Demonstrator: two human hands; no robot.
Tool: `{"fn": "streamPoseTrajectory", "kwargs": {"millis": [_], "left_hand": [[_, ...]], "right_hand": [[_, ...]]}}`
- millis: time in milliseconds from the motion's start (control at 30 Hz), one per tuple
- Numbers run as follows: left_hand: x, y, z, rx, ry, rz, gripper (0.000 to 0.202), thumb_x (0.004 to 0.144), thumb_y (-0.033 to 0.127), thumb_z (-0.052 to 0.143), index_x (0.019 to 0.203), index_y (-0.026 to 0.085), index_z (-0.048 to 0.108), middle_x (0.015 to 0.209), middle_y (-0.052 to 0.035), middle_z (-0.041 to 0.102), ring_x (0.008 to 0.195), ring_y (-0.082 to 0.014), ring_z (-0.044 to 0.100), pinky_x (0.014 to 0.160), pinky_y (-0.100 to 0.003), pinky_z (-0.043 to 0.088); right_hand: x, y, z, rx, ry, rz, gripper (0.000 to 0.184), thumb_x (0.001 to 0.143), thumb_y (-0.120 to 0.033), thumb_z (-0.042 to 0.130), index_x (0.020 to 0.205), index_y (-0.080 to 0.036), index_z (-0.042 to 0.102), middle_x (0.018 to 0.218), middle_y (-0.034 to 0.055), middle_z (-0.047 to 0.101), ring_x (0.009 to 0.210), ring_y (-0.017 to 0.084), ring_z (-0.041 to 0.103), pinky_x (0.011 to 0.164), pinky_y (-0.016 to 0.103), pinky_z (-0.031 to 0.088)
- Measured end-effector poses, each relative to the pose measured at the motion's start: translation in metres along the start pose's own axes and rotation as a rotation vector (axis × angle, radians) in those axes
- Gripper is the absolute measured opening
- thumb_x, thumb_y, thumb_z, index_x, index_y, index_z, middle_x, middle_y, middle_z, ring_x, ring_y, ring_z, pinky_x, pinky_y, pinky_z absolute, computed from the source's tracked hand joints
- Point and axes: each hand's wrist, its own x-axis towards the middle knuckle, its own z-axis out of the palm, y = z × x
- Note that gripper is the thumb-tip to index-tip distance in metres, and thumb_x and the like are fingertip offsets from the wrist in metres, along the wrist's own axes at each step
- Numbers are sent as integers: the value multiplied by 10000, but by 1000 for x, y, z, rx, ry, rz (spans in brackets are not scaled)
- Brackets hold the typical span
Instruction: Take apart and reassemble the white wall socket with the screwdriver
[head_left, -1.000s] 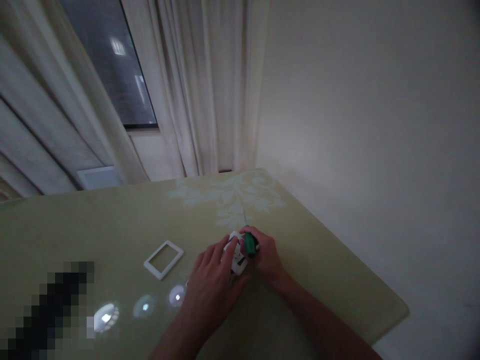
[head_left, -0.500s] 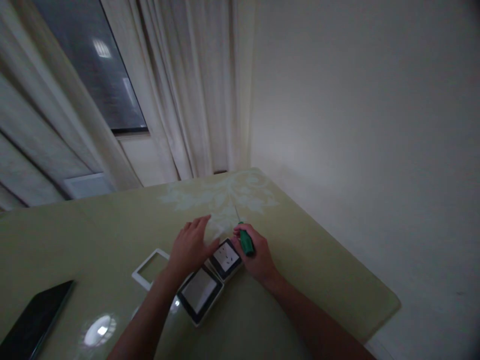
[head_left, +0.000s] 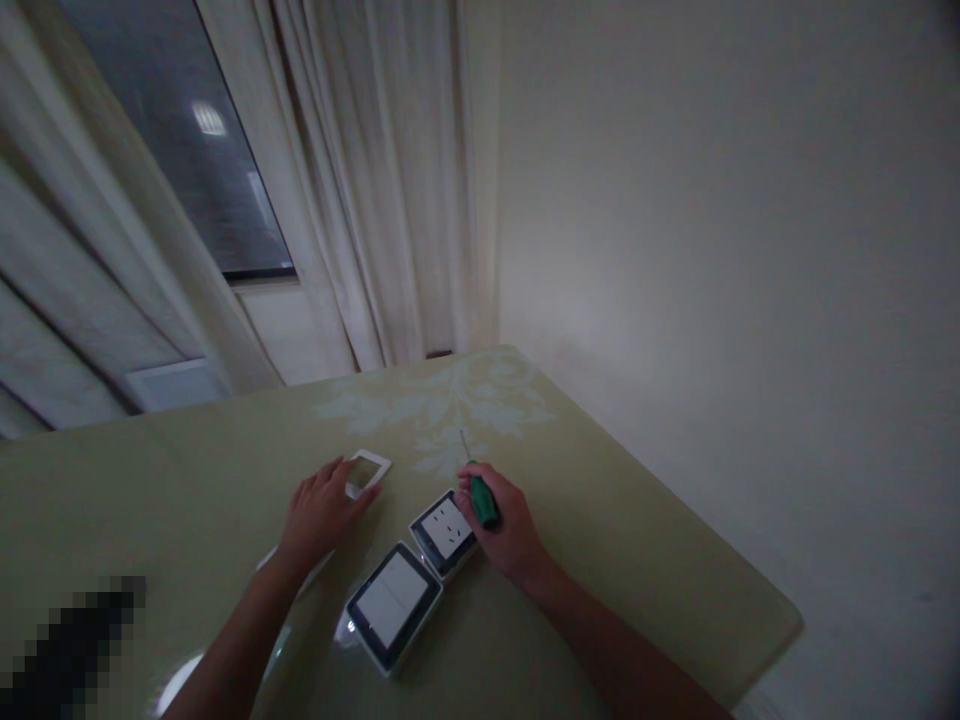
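Green plastic marks the screwdriver (head_left: 482, 503) that I see from my remote seat, its handle closed in the curled right hand (head_left: 511, 525) and its thin shaft pointing to the far side. That hand overlaps the right side of the socket (head_left: 445, 525); I cannot tell whether they touch. The socket lies face up, dark-bordered, with slots in its pale face, near the middle of the table (head_left: 660, 540). Set end to end with it on the near left is the switch (head_left: 392, 600), also face up and dark-bordered; I make out no gap at the inner corner.

Farther left, I see the left hand (head_left: 322, 510) partly curled, with the small white frame (head_left: 381, 459) between thumb and fingers; I cannot tell whether the frame rests on the table. Below that hand, the left forearm hides most of a second white frame (head_left: 268, 557). Blurred into blocks, a dark object (head_left: 71, 640) sits at the near left. On the far side I have pale curtains (head_left: 405, 200) beside a dark window (head_left: 187, 130).
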Motion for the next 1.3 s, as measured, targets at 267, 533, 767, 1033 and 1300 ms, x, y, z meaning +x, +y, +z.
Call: {"fn": "streamPoseTrajectory", "kwargs": {"millis": [267, 533, 767, 1033, 1300], "left_hand": [[-50, -11, 10, 22, -117, 12, 811, 999, 640, 457, 1705, 246, 399, 1784, -160, 380, 1637, -415, 354, 1280, -705, 240], [-25, -9, -2, -40, -43, 116, 692, 1034, 469, 442, 1659, 172, 465, 1750, -166, 439, 1625, -363, 400, 1317, -623, 260], [-86, 49, -18, -228, 19, 215, 555, 1133, 470, 345, 1601, 235, 529, 1574, -131, 655, 1453, -319, 605, 1239, -523, 458], [-140, 45, -21, -466, -260, 402, 831, 966, 549, 734, 1700, 336, 406, 1630, -127, 602, 1476, -408, 556, 1234, -611, 464], [-148, 37, -30, -501, -148, 408, 681, 1008, 434, 685, 1646, 328, 472, 1616, -112, 610, 1445, -381, 577, 1177, -579, 524]], "right_hand": [[-8, 1, 10, -130, -161, -41, 467, 882, -296, 836, 1324, -281, 686, 1211, 87, 769, 1118, 289, 697, 1031, 436, 539], [-10, -2, 12, -184, -247, -131, 437, 886, -214, 789, 1313, -274, 717, 1294, 98, 778, 1221, 307, 685, 1116, 467, 485], [2, 17, 2, -165, -70, -63, 398, 893, -240, 791, 1286, -262, 738, 1298, 124, 780, 1236, 348, 686, 1128, 536, 476], [-1, 0, -23, 31, 177, -75, 291, 1011, -451, 673, 1217, -246, 664, 868, 16, 714, 720, 188, 667, 693, 306, 560], [-11, -37, -24, 184, 165, -164, 300, 972, -428, 672, 772, -233, 563, 644, -35, 509, 535, 132, 477, 520, 260, 397]]}}
